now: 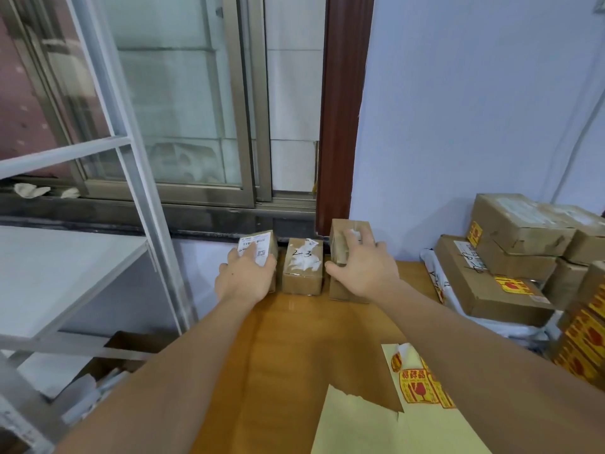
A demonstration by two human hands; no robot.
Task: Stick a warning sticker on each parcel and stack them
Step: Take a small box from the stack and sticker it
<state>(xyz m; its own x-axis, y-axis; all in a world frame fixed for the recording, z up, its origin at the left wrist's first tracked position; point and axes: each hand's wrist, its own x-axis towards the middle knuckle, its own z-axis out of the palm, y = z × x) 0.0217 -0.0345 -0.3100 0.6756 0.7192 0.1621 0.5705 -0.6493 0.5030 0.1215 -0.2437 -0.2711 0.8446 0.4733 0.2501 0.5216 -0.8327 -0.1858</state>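
Two bare arms reached across a wooden worktop (pixel 294 339) to three small cardboard parcels lined up along its far edge, below a sliding window (pixel 176 103). The left hand (pixel 244 278) lay over the left parcel (pixel 266 249), fingers curled around its top and near side, partly covering a white shipping label (pixel 258 245). The right hand (pixel 361 268) grasped the right parcel (pixel 343 244), the tallest of the three, with fingers spread over its top and the thumb against its left face. Between them stood the middle parcel (pixel 302 267), untouched, marked "2-3" in pen over a torn white patch. None of the three showed a warning sticker on its visible faces. At the worktop's near edge lay pale yellow backing sheets (pixel 360 427) with red-and-yellow warning stickers (pixel 417 386) beside them on the right. Along the right edge, against a pale wall (pixel 458 109), rose a stack of larger parcels (pixel 510 257), several already bearing the same yellow stickers. A metal shelf frame (pixel 108 178) stood off the worktop's left side.
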